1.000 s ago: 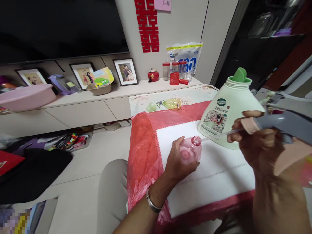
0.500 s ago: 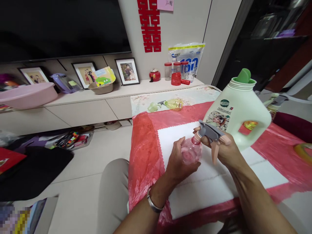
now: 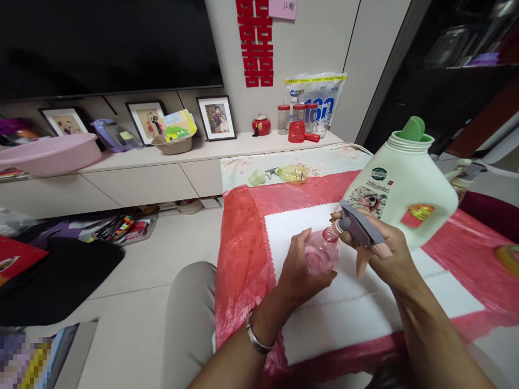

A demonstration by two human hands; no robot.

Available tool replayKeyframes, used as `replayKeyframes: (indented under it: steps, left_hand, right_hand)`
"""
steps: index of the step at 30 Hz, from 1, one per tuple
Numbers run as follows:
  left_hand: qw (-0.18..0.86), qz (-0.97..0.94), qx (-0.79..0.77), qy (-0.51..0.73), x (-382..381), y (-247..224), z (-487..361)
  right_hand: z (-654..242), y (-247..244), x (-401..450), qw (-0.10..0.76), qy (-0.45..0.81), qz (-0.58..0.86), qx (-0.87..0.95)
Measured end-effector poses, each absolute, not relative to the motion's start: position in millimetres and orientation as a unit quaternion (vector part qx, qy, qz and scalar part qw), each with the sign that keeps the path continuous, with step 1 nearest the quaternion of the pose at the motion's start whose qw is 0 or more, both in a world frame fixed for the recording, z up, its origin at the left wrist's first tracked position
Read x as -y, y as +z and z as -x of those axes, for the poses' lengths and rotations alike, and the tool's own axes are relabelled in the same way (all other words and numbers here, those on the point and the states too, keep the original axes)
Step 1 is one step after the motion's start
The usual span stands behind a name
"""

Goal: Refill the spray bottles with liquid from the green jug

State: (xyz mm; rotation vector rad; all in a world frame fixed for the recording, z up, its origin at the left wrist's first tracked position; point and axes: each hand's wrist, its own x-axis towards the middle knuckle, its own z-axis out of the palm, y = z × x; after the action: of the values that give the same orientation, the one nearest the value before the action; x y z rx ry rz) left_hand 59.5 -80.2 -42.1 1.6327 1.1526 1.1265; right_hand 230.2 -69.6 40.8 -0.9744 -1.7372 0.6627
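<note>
My left hand point(image 3: 298, 270) is wrapped round a clear pink spray bottle point(image 3: 322, 253), tilted with its threaded neck toward my right. In my right hand point(image 3: 391, 254) is a grey and peach trigger sprayer head point(image 3: 360, 226), its collar right at the bottle's neck. Whether the collar sits on the threads or just beside them I cannot tell. Below both hands lies a white padded sheet point(image 3: 340, 324) on a red plastic cover point(image 3: 245, 259). Just beyond my right hand stands a large pale green detergent jug point(image 3: 405, 178) with a green cap point(image 3: 412, 128) resting in its mouth.
A yellow spray bottle point(image 3: 294, 173) lies at the table's far side beside a pale green piece point(image 3: 257, 178). Another sprayer point(image 3: 466, 173) is behind the jug, and a tape roll point(image 3: 508, 256) at the right edge. The TV cabinet point(image 3: 150, 181) runs behind.
The sprayer head has tilted and shifted slightly right and down at the bottle's neck. My left hand keeps its hold on the bottle. The whole view has shifted a little.
</note>
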Motion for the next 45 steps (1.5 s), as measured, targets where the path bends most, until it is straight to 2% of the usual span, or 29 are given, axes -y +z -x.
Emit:
replayKeyframes:
  steps: [5, 11, 15, 21, 27, 36, 45]
  left_hand:
    - [0.399, -0.654, -0.455, 0.454, 81, -43, -60]
    - [0.394, -0.660, -0.456, 0.449, 81, -42, -60]
    - [0.369, -0.676, -0.450, 0.453, 80, -45, -61]
    - [0.373, -0.673, -0.458, 0.444, 81, -44, -60]
    - [0.372, -0.672, -0.458, 0.448, 81, -44, -61]
    - [0.330, -0.658, -0.412, 0.537, 86, -27, -58]
    - [0.359, -0.670, -0.410, 0.504, 87, -9, -55]
  right_hand:
    - [-233, 34, 66, 0.473, 0.238, 0.397, 0.750]
    - [-236, 28, 64, 0.442, 0.277, 0.394, 0.757]
    - [-234, 31, 65, 0.427, 0.238, 0.391, 0.780]
    - [-230, 29, 66, 0.436, 0.260, 0.405, 0.760]
    - [-226, 30, 66, 0.426, 0.218, 0.403, 0.780]
    - [-220, 35, 66, 0.422, 0.209, 0.404, 0.784]
    - [-219, 28, 66, 0.440, 0.239, 0.422, 0.756]
